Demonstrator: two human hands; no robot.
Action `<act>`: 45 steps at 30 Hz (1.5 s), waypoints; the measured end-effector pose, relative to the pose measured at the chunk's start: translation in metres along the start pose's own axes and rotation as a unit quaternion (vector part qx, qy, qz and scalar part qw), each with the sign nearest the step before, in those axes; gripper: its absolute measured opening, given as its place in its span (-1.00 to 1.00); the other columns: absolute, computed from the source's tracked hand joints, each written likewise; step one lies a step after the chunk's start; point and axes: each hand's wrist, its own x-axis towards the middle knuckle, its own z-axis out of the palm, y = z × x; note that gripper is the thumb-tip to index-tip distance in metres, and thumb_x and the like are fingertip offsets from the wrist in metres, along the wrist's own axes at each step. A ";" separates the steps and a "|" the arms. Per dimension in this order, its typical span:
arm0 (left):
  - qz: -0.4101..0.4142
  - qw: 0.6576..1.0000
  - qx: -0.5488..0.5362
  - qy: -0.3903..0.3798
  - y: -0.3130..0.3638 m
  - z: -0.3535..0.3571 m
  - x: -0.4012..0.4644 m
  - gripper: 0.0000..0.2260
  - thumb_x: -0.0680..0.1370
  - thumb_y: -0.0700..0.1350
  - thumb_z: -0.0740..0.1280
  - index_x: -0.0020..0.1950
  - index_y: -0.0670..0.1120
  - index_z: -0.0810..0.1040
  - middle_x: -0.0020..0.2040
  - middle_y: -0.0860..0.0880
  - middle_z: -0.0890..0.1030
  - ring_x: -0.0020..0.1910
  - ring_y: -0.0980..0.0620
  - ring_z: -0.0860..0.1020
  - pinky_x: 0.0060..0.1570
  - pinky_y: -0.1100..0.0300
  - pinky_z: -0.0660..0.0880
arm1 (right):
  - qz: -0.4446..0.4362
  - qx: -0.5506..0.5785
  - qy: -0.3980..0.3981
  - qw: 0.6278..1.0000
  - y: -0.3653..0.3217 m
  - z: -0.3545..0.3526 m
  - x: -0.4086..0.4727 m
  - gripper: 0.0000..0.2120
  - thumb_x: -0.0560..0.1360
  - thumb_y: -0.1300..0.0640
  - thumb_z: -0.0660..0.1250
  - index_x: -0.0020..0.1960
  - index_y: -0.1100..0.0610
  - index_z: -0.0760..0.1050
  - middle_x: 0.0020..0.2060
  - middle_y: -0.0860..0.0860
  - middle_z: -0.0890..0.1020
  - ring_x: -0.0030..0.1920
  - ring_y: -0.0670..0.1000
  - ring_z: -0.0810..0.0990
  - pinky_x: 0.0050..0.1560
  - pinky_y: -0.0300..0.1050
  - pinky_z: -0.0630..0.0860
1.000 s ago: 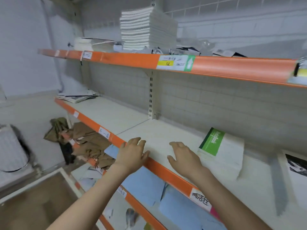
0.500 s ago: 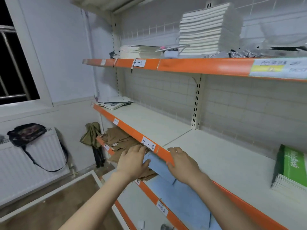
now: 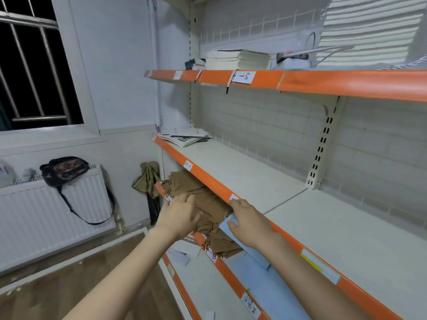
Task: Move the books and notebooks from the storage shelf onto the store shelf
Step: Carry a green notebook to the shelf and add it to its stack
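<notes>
Reaching under the orange edge of the middle shelf point(image 3: 300, 218), both hands work at the tier below it. The left hand point(image 3: 179, 217) lies with fingers point(image 3: 184, 199) extended and loosely spread, flat on a heap of brown paper items point(image 3: 208, 204); it grips nothing that can be seen. The right hand point(image 3: 250, 224) has its fingers bent down over the near corner of a pale blue sheet point(image 3: 245, 241), thumb beside it, though whether it pinches the sheet or only presses on it cannot be told. Its knuckles sit just below a white label on the orange lip.

Between the two hands the brown heap is crumpled and untidy, with thin strings trailing from it, spilling over the lower shelf point(image 3: 221, 262) front. Under the right wrist the blue sheet runs on along that lower tier, smooth and flat.

Beyond the fingertips, at the far left end of the middle shelf, lies a small loose pile of notebooks point(image 3: 184, 137), white covers with dark patches, fanned and overlapping. Above the hands, on the top shelf point(image 3: 323, 83), stands a neat stack of books point(image 3: 235, 60) with pale page edges, and to its right a taller white stack point(image 3: 369, 28), blurred.

Left of the left hand, a green cloth point(image 3: 147, 179) hangs by the shelf end; farther out, a black bag point(image 3: 64, 169) rests on a white radiator point(image 3: 53, 215) under a barred window point(image 3: 34, 65).
</notes>
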 end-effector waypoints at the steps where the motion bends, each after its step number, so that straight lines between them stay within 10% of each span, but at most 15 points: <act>1: -0.004 1.000 0.003 0.004 -0.008 0.001 0.009 -0.57 0.60 0.13 0.11 0.38 -0.08 0.31 0.38 -0.04 0.36 0.37 -0.04 0.32 0.33 -0.02 0.30 | -0.003 -0.002 0.002 1.000 -0.001 0.001 0.011 -0.54 0.60 0.03 0.13 0.45 0.14 0.20 0.39 0.11 0.31 0.33 0.14 0.38 0.21 0.03 0.45; 45: 0.091 0.994 -0.057 0.039 -0.241 0.041 0.469 -0.60 0.58 0.00 0.16 0.39 -0.08 0.31 0.39 -0.05 0.33 0.37 -0.03 0.30 0.31 0.09 0.29 | 0.036 0.001 0.032 0.999 -0.034 0.077 0.521 -0.53 0.61 0.00 0.11 0.48 0.11 0.16 0.41 0.07 0.29 0.36 0.07 0.36 0.33 -0.07 0.33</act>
